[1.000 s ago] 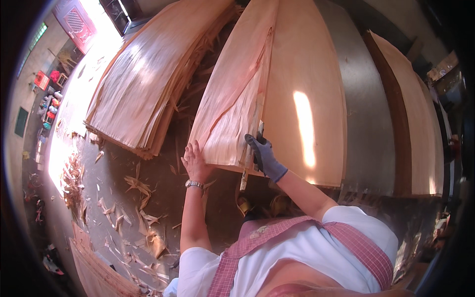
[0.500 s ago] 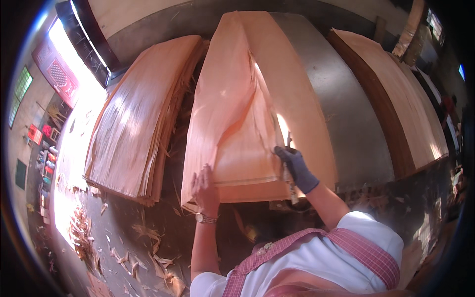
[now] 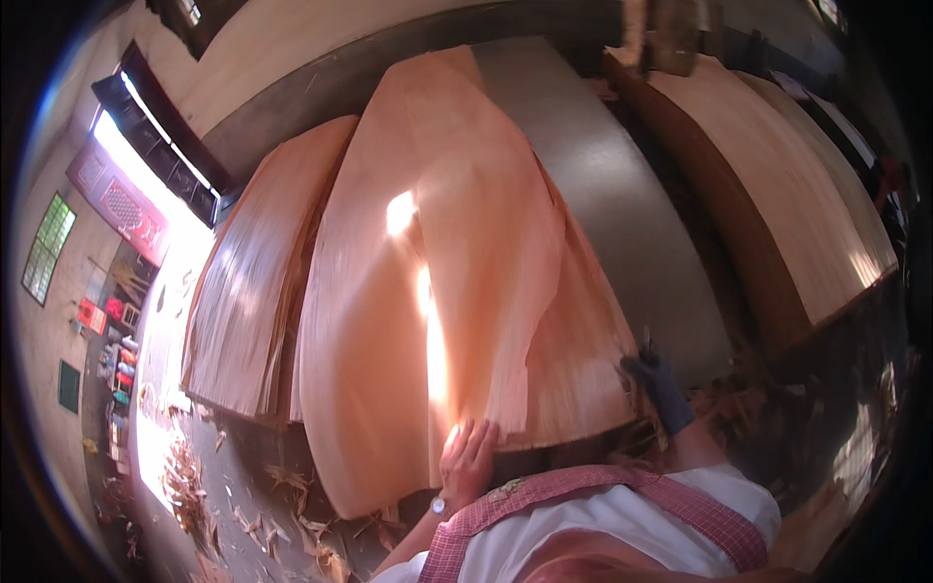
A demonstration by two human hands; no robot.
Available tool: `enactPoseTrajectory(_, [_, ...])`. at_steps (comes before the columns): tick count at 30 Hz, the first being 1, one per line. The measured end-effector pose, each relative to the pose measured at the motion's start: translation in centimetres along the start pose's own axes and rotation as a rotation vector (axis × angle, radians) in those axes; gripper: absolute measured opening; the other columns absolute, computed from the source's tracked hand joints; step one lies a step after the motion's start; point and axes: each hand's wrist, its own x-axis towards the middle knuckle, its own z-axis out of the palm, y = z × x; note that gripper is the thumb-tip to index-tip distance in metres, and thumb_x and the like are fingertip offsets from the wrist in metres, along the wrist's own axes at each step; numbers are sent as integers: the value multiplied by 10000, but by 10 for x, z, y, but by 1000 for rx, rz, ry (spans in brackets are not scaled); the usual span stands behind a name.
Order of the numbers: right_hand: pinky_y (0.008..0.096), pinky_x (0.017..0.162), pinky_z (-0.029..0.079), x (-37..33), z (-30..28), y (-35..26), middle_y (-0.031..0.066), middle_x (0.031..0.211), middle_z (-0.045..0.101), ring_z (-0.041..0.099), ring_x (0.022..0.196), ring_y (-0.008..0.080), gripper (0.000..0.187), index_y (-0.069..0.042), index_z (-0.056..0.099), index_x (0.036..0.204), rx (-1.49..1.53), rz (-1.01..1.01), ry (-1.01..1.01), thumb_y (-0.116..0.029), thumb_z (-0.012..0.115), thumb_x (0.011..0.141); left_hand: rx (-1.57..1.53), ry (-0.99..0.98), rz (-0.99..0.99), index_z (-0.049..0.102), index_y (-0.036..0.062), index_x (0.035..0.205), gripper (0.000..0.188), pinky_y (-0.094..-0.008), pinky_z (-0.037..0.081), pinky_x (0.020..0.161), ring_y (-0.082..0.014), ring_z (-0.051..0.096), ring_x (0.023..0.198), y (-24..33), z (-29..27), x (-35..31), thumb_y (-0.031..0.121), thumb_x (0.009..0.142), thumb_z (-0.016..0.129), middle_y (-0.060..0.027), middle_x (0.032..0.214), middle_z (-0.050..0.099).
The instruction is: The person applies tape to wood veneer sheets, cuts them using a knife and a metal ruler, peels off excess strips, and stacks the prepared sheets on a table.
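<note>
A thin, pale orange wood veneer sheet [image 3: 360, 389] bulges and folds over a stack of veneer [image 3: 583, 384] in front of me. Bright light falls through a long gap in its folds. At its near edge my left hand [image 3: 466, 459], bare with a wristwatch, is closed on the sheet, fingers on top and thumb hidden. My right hand [image 3: 661, 384], in a dark grey glove, is closed around a slim knife-like tool beside the stack's near right corner. Only the tool's thin tip shows clearly above the fist.
Another veneer stack [image 3: 267, 282] lies to the left. Right of the middle is a smooth grey slab [image 3: 622, 204], with a taller veneer stack [image 3: 777, 185] beyond it. Wood scraps [image 3: 185, 466] litter the floor at left, near a bright doorway [image 3: 185, 253].
The veneer sheet has shifted and folded, its left part now overhanging the near edge. My left hand has moved nearer and right with it; my right hand has moved right and nearer.
</note>
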Motion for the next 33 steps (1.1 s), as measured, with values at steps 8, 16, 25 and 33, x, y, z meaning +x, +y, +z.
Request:
enactPoseTrajectory(8, [324, 827, 499, 52, -44, 49, 110, 998, 688, 620, 886, 193, 448, 63, 633, 1110, -178, -156, 84, -250, 758, 815, -39, -129, 23, 591, 52, 1200, 345, -457, 448, 1004, -324, 629, 1086, 28, 86, 51, 93, 865, 521, -140, 1170, 660])
enactPoseTrajectory(16, [348, 698, 508, 176, -70, 60, 117, 893, 704, 627, 784, 173, 403, 53, 645, 1049, -354, -290, 128, -288, 716, 846, -141, -109, -96, 608, 76, 1169, 302, -455, 489, 812, -321, 656, 877, 47, 124, 152, 156, 883, 556, -105, 1008, 699])
enactPoseTrajectory(25, [315, 915, 459, 100, -96, 90, 110, 1176, 633, 568, 1042, 184, 641, 2, 587, 1271, -81, 199, 107, -530, 593, 912, -132, 63, -816, 520, 12, 1282, 601, -493, 378, 1025, -406, 489, 1195, 35, 89, -36, 215, 756, 729, -207, 1271, 544])
enactPoseTrajectory(33, [342, 929, 448, 43, -92, 91, 111, 1235, 604, 558, 1048, 214, 843, -35, 527, 1348, -5, 446, 105, -734, 429, 889, -461, -238, -638, 487, -32, 1301, 534, -476, 398, 1018, -411, 492, 1198, -6, 113, 42, 249, 868, 627, -249, 1270, 531])
